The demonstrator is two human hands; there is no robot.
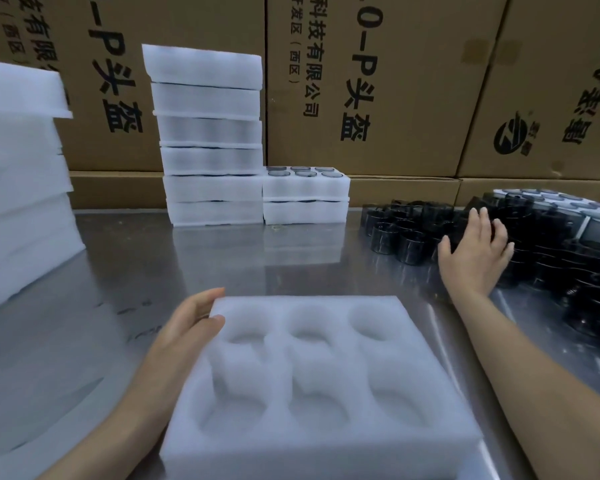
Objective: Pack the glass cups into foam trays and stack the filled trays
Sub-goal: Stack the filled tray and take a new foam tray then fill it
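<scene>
The left hand [191, 322] grips the far-left corner of the empty foam tray [312, 382] on the steel table [125, 271]. The right hand [475, 251], fingers spread and holding nothing, hovers over the dark glass cups [409, 244]. Recommended: seat each cup squarely; keep the tray steadied.

The person's bare left hand [191, 320] sits low and near the body, forearm running in from the bottom left edge. Its fingers are curled and the thumb lies forward, pressed against the far left corner of what it steadies. The bare right hand [475, 244] reaches well forward on a long, nearly straight forearm entering from the bottom right. Its palm faces down, fingers spread and loosely extended, thumb splayed out to the left, closed on nothing.
</scene>
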